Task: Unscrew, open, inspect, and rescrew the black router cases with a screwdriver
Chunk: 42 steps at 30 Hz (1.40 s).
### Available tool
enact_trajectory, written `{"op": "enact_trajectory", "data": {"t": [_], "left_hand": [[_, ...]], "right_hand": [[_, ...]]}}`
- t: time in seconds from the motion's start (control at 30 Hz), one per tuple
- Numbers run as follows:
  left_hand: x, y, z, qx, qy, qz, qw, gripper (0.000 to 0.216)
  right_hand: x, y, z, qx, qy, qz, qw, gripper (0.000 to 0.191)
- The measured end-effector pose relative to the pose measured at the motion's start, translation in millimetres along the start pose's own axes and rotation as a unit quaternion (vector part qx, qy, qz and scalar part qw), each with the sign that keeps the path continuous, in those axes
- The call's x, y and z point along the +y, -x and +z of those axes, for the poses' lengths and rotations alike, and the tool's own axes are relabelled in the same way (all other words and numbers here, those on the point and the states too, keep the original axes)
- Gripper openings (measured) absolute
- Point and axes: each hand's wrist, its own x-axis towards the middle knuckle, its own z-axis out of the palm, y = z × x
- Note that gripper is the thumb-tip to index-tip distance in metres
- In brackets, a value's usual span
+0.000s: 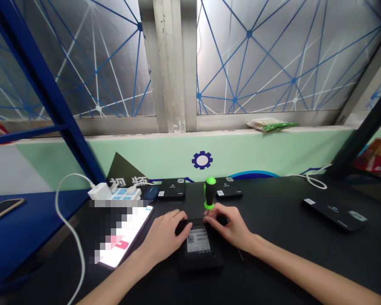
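A black box (199, 250) lies flat on the dark tabletop (273, 237), straight in front of the person, with a white label (197, 242) facing up. A screwdriver (210, 192) with a green and black handle stands upright at the box's far edge, tip down and hidden behind the fingers.

The right hand (231, 226) is closed on the screwdriver low down, fingertips pinching the shaft just under the handle. The left hand (167, 235) lies palm down on the box's far left corner. Its fingers are loosely bent over the edge and grip nothing.

Just left of the box, a lit phone (136, 231) lies on the tabletop, its screen partly blurred. Behind the phone is a white power strip (120, 193) with a white charger (99, 191) beside it, and a white cable (73, 237) loops down from there towards the near edge.

Two more black boxes (171, 188) (229, 187) sit against the wall, one on each side of the screwdriver handle. A flat black device (335, 214) lies well apart to the right, with another white cable (316, 182) behind it.

On the window sill above rests a green and white packet (269, 124). At far left, a second phone (3, 208) lies on a blue shelf (34, 228).
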Motion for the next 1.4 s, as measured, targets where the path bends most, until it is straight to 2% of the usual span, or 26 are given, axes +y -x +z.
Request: {"op": "enact_trajectory", "data": {"t": [0.17,0.4,0.67,0.87,1.13,1.4], "left_hand": [[1.3,-0.1,-0.8,-0.002,0.0,-0.001,1.0,0.024],[0.8,-0.5,-0.2,0.002,0.001,0.002,1.0,0.023],[1.5,-0.6,-0.4,0.003,0.001,-0.001,1.0,0.023],[2.1,-0.5,-1.7,0.0,-0.001,-0.004,1.0,0.025],[2.3,-0.4,-2.3,0.0,0.002,-0.005,1.0,0.026],[1.3,-0.4,-1.1,0.0,-0.001,-0.001,1.0,0.025]], "right_hand": [[-1.9,-1.0,-0.3,0.009,0.001,0.005,1.0,0.01],[-8.7,-0.2,-3.8,-0.029,-0.013,-0.029,0.999,0.012],[-4.0,-0.7,-0.7,-0.003,-0.009,-0.007,1.0,0.004],[-2.5,-0.1,-0.3,0.003,0.005,0.004,1.0,0.009],[-9.0,-0.3,-4.7,-0.034,-0.013,-0.03,0.999,0.014],[-5.6,-0.5,-1.5,0.001,0.001,-0.01,1.0,0.009]]}}
